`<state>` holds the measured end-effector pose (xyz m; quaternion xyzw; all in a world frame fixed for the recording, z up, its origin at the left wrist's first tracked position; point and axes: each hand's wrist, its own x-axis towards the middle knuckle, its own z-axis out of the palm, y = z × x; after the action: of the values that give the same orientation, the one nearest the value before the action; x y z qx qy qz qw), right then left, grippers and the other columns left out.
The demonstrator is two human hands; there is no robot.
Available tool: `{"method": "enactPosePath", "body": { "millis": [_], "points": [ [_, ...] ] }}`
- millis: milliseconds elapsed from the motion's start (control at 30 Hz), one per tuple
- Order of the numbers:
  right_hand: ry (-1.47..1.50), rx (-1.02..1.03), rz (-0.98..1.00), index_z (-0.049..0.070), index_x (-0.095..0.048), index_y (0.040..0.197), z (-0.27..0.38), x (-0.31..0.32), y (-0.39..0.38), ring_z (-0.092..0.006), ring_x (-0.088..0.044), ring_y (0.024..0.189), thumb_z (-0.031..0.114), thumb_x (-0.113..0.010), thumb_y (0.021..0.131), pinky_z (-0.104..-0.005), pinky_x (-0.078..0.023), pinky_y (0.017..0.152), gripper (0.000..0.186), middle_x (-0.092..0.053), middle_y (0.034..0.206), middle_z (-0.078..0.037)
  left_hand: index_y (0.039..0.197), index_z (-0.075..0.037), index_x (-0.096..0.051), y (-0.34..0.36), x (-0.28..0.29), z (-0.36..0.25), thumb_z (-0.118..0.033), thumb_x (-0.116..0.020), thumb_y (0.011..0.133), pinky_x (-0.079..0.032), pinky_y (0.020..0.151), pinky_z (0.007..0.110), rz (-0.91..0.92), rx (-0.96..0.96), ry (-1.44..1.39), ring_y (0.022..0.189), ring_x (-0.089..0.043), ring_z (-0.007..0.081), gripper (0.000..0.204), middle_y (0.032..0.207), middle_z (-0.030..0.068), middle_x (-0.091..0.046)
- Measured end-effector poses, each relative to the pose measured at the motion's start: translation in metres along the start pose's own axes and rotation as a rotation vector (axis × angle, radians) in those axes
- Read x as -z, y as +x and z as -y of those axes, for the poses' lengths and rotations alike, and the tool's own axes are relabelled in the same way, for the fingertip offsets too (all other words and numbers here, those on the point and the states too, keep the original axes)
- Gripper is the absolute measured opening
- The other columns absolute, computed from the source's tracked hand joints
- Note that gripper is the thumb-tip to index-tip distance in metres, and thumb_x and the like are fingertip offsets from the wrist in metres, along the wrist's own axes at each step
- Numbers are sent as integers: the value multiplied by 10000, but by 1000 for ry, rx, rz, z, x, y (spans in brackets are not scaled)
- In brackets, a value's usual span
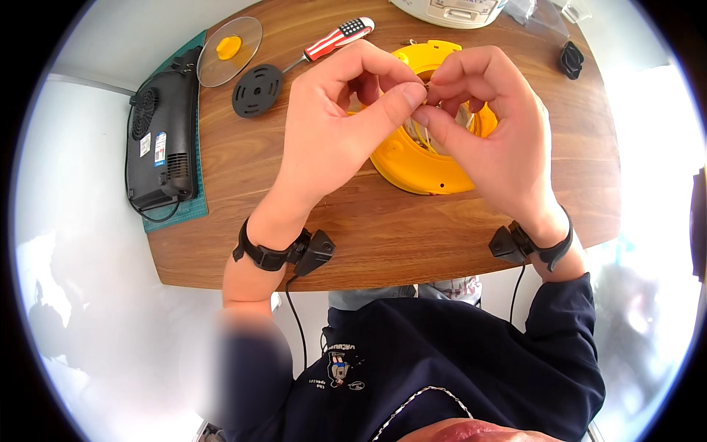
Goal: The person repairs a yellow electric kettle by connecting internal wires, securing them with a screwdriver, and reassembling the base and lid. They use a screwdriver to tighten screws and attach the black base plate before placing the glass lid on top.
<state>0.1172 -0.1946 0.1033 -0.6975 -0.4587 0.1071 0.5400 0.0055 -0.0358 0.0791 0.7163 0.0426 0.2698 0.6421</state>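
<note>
Over the yellow, ring-shaped plastic housing (416, 171) on the brown wooden counter (390, 236), the left hand (335, 132) and right hand (504, 125) pinch close together, any held piece too small to tell. The housing lies nearer the right hand.

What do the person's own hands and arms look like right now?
The left hand and right hand are ungloved. Each wrist wears a black strap bearing a black, angular module with a thin black cable. The right sleeve is dark navy, stopping short of the wrist; the left sleeve, also dark, is partly blurred.
</note>
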Motion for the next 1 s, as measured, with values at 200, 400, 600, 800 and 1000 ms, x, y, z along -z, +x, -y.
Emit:
{"method": "enactPosePath", "body": {
  "millis": [200,400,600,800,1000],
  "points": [
    [-38,32,11,28,-661,1079,-2,-1,2,-100,-713,855,5,-802,850,-252,-541,790,270,-769,938,-37,1009,-32,-733,3,3,-1,-76,-750,920,-463,741,215,9,28,28,786,-545,44,101,892,-33,-695],
    [-14,43,-37,25,-689,1031,-3,-3,1,-126,-708,801,15,-779,853,-268,-551,747,199,-761,894,-48,994,-27,-732,2,3,-1,-89,-752,922,-468,727,218,-7,28,63,773,-551,46,97,871,-22,-696],
    [-110,44,-1,15,-708,949,-5,2,2,-176,-696,739,97,-753,864,-298,-546,672,127,-731,856,-83,985,-25,-730,0,2,0,-89,-759,917,-458,722,219,-30,18,91,767,-538,47,98,865,-28,-687],
    [-41,51,-16,12,-709,943,-12,0,3,-168,-650,726,144,-734,896,-304,-523,666,142,-705,830,-78,989,-28,-730,1,1,2,-85,-749,929,-445,721,218,-17,-37,68,795,-539,51,85,890,-25,-676],
    [-5,52,37,22,-705,945,-12,5,4,-156,-602,685,139,-722,910,-303,-495,643,124,-669,782,-66,992,16,-697,6,10,0,9,-791,866,-468,811,267,125,-199,157,914,-583,141,157,973,48,-641]
  ]
}}
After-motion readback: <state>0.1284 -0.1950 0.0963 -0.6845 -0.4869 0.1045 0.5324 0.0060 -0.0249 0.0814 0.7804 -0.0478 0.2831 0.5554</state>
